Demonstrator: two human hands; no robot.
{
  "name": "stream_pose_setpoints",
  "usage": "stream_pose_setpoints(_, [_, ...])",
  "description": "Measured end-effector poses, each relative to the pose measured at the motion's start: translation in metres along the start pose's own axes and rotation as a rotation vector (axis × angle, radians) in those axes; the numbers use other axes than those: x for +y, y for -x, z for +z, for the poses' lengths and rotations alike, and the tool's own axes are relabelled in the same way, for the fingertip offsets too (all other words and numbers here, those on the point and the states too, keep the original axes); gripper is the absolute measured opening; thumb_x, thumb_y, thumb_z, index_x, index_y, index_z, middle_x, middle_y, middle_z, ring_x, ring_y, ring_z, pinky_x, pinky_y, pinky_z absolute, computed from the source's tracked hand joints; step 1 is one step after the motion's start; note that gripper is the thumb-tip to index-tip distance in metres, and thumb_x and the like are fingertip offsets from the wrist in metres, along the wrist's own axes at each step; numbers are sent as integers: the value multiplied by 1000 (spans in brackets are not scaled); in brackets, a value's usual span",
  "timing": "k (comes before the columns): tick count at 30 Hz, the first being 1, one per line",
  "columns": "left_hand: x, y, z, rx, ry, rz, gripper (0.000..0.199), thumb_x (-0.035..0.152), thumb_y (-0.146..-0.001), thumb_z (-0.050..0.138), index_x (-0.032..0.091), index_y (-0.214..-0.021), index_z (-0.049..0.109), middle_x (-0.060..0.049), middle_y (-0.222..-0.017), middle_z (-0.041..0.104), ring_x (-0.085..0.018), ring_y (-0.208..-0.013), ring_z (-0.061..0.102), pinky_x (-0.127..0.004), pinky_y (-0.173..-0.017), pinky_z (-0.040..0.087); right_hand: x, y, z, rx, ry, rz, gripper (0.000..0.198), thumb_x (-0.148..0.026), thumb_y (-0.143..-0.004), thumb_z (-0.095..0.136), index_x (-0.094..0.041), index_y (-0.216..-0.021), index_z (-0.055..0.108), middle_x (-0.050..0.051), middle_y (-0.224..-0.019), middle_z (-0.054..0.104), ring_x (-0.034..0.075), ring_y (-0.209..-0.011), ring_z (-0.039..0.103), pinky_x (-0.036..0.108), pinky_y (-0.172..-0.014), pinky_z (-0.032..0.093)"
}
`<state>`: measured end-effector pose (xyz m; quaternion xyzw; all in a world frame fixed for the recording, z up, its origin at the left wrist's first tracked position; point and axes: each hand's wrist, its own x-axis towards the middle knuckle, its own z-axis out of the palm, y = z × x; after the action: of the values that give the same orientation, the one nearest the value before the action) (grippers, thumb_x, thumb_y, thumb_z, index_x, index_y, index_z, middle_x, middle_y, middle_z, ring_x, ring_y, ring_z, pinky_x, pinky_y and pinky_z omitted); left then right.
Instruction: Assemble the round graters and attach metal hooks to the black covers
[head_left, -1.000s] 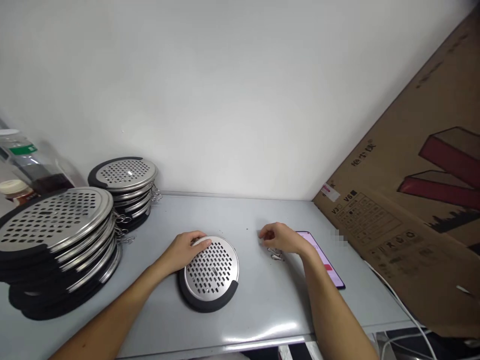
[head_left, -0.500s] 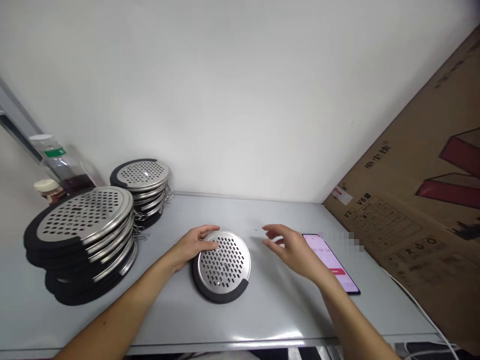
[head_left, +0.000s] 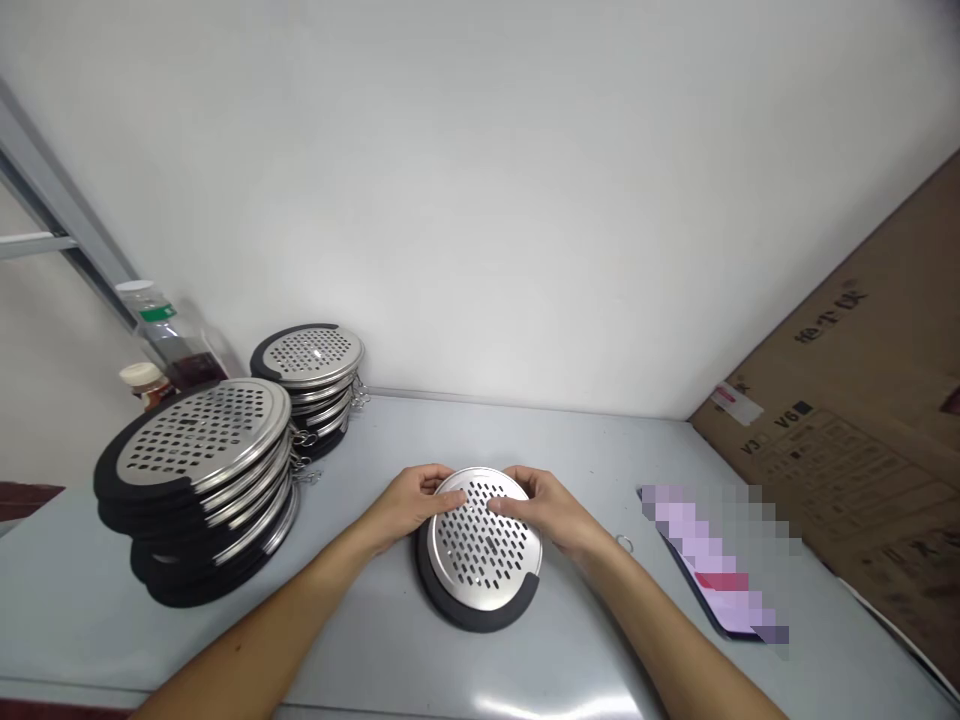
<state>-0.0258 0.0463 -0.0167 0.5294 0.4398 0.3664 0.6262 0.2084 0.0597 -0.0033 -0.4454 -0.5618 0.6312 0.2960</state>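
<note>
While similar discs (head_left: 199, 440) stand stacked at left, the left hand (head_left: 407, 507) and right hand (head_left: 553, 510) grip a black-edged perforated metal disc (head_left: 487, 550) by its far side.

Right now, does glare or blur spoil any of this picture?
Head view: glare whitens the grey table near the bottom edge; mosaic squares obscure much of the phone. Also head view: holes in the perforated disc look distinct.

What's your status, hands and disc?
Left hand and right hand holding perforated metal disc, far side. Wire ring and phone off right, clear of both hands.
</note>
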Motion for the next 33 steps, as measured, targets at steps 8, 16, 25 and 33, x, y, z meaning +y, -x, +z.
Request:
stream_pose_setpoints(8, [2, 1, -2, -91, -2, 9, 69, 28, -66, 87, 18, -128, 59, -12, -122, 68, -28, -109, 65, -41, -95, 50, -2, -3, -24, 28, -19, 59, 39, -41, -68, 82, -15, -93, 67, 9, -88, 75, 23, -77, 70, 34, -67, 53])
stream_pose_setpoints(16, [4, 5, -3, -160, -82, 30, 55, 31, -76, 78, 19, -127, 62, -11, -125, 66, -30, -114, 62, -45, -101, 47, -3, -11, -58, 302, -353, -37, 28, -33, -73, 79, -16, -94, 71, 10, -90, 76, 22, -79, 70, 34, -76, 54])
stream_pose_setpoints(25, [11, 19, -7, -142, -587, 22, 38, 37, -79, 70, 24, -115, 72, -3, -91, 71, -21, -82, 63, -30, -73, 49, 1, -18, -51, 453, -557, -72, 19, -22, -77, 70, -21, -96, 70, 7, -102, 75, 23, -94, 69, 33, -79, 56])
stream_pose_setpoints(33, [5, 16, 2, 56, -749, 122, 25, 36, -87, 59, 23, -99, 76, -4, -87, 70, -20, -74, 62, -30, -71, 47, -1, -17, -45, 384, -601, -74, 20, -22, -78, 68, -23, -99, 69, 5, -108, 73, 22, -95, 69, 34, -81, 57])
